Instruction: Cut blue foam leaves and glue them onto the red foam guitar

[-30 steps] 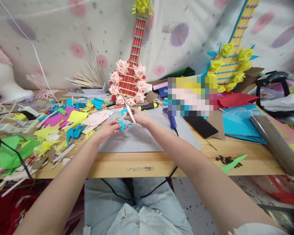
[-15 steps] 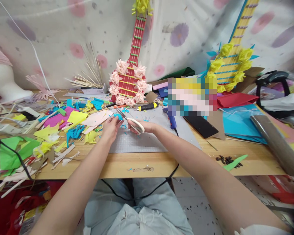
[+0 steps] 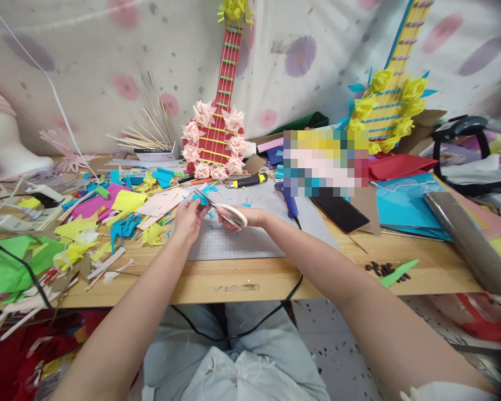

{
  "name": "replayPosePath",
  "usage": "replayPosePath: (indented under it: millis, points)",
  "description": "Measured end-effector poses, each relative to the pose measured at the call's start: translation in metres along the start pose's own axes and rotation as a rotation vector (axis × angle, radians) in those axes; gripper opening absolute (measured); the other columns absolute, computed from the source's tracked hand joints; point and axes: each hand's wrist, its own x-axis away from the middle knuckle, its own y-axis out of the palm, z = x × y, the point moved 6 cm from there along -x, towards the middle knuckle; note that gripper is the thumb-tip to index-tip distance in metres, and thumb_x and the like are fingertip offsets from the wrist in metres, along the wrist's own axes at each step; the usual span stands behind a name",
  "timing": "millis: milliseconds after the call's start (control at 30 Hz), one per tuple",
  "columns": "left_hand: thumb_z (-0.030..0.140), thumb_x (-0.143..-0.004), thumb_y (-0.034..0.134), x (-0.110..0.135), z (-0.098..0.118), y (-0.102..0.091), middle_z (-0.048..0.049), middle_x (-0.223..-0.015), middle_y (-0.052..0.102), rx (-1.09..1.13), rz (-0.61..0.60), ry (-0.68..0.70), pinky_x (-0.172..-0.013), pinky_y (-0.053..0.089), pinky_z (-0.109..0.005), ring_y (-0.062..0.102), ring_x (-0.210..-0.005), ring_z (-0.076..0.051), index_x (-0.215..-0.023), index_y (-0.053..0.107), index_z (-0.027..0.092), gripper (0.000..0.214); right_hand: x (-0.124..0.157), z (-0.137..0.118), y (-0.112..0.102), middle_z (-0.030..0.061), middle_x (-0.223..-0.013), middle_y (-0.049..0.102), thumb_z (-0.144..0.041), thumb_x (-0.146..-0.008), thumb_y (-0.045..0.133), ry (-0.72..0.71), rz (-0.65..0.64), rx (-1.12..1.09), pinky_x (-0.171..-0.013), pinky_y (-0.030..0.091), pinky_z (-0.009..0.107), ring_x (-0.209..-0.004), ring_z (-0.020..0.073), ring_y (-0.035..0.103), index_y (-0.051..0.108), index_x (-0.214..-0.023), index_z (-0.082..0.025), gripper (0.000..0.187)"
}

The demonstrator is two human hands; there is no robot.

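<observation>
Between the fingertips of my left hand point(image 3: 187, 219) is a small piece of blue paper point(image 3: 201, 197). My right hand point(image 3: 229, 217) is closed around white-handled scissors point(image 3: 235, 216), whose blades point up and left to the blue paper. Both hands are over a grey cutting mat point(image 3: 250, 248) strewn with tiny blue scraps. Just beyond them lie a black-and-yellow utility knife point(image 3: 249, 181) and pale pink paper point(image 3: 163, 201). To the right of my right hand is a blue glue gun point(image 3: 289, 201).
A red paper guitar with pink flowers point(image 3: 215, 136) stands behind the mat; a yellow one point(image 3: 386, 111) leans at the right. Coloured paper scraps point(image 3: 127, 201) cover the left side. A black phone point(image 3: 340, 210), blue sheets point(image 3: 409, 203) and dark seeds point(image 3: 386, 270) lie right.
The scissors' blades have closed further at the blue paper. Both hands stay in nearly the same place, and the whole view has shifted slightly.
</observation>
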Motion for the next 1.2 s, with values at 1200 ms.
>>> replayPosePath:
  millis: [1200]
  points:
    - [0.021, -0.064, 0.068, 0.011, 0.000, -0.002, -0.0026, -0.065, 0.063, -0.414, -0.366, -0.162, -0.070, 0.053, -0.034, 0.067, -0.076, -0.021, -0.064, 0.052, 0.015, 0.017, 0.011, -0.031, -0.036, -0.0013, -0.056, 0.055, -0.045, -0.061, 0.074, -0.178, 0.485, -0.026, -0.041, 0.037, 0.019, -0.045, 0.0058, 0.046, 0.046, -0.068, -0.016, 0.041]
